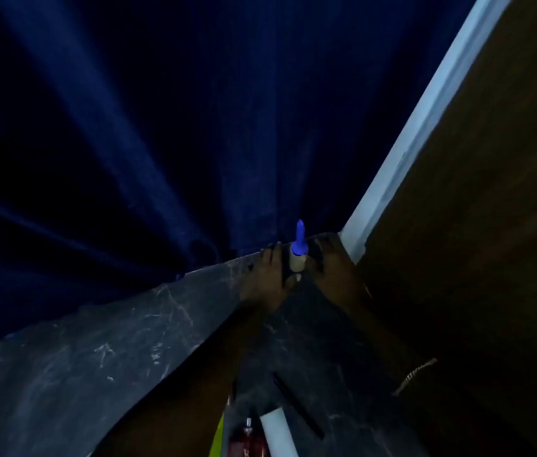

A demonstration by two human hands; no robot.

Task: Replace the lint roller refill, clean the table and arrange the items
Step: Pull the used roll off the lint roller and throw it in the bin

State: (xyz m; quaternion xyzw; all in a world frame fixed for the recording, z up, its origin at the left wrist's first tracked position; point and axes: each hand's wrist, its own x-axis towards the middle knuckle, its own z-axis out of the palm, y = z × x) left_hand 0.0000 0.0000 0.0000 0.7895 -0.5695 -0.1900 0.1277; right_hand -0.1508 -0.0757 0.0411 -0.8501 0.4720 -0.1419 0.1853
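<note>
A lint roller [298, 255] with a blue handle pointing up and a pale roll below it stands near the far edge of the dark marbled table [102, 351]. My left hand [268, 278] grips the roll from the left, its thumb under the roll's lower end. My right hand [324, 262] is closed against the roller's right side, by the blue collar. The scene is dim and the fingers are hard to separate.
A dark blue curtain [161, 127] hangs behind the table. A pale wall strip [425, 127] and a brown wooden panel [474, 192] stand at the right. Near the bottom edge lie a white tube [277, 430], a dark stick [296, 407], a reddish item [247, 440] and a yellow-green strip [218, 437].
</note>
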